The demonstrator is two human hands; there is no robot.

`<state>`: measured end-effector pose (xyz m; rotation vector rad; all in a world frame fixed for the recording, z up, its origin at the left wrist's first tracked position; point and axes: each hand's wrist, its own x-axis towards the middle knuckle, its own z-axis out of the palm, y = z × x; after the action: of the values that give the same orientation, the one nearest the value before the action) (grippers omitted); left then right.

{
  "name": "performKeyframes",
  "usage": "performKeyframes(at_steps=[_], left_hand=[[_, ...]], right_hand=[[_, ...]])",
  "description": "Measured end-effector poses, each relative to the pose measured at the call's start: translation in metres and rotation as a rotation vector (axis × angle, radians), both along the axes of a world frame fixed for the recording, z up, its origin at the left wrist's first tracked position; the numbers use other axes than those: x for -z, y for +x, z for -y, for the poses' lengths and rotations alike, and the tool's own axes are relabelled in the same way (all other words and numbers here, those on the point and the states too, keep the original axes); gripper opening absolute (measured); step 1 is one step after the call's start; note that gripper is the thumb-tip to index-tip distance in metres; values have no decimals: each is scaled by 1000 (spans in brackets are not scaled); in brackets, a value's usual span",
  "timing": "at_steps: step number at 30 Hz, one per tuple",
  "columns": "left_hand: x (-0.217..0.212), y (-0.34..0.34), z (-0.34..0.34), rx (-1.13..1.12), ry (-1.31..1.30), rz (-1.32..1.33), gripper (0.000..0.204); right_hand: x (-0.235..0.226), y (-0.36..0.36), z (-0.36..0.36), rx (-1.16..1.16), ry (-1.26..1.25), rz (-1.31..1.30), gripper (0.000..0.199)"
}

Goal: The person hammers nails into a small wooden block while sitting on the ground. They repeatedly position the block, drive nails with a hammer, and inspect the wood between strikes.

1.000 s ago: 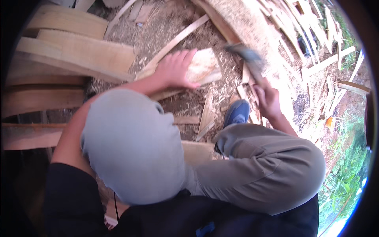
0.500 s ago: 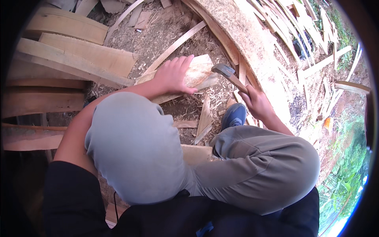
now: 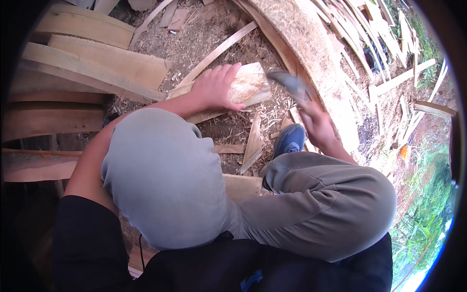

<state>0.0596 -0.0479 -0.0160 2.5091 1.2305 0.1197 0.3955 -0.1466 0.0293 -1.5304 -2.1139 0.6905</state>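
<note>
My left hand [image 3: 217,89] grips a pale wooden board [image 3: 250,86], its fingers over the far edge and its thumb apart along the near side. The board lies slanted low over the ground, its right end bare and rough. In my right hand [image 3: 317,124] is an adze [image 3: 290,85] with a grey metal head and a short wooden handle. The adze is smeared by motion, its head just beyond the board's right end and apart from it.
Curved wooden planks [image 3: 92,56] are stacked at the left. A large curved wooden piece [image 3: 311,41] arcs past the far right of the board. Thin strips [image 3: 360,34] lie at the upper right. Wood chips cover the ground near my blue shoe [image 3: 290,140].
The adze has swung up and slightly right, its head turning a little, and is now blurred. My left hand stays on the board, which looks barely moved.
</note>
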Motion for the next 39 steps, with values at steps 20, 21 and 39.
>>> performKeyframes(at_steps=[20, 21, 39], left_hand=[[0, -1, 1, 11, -18, -25, 123], [1, -2, -3, 0, 13, -30, 123], [-2, -5, 1, -4, -5, -31, 122]], right_hand=[[7, 5, 0, 26, -376, 268, 31], [-8, 1, -6, 59, -289, 193, 29], [-9, 2, 19, 78, -302, -27, 23]])
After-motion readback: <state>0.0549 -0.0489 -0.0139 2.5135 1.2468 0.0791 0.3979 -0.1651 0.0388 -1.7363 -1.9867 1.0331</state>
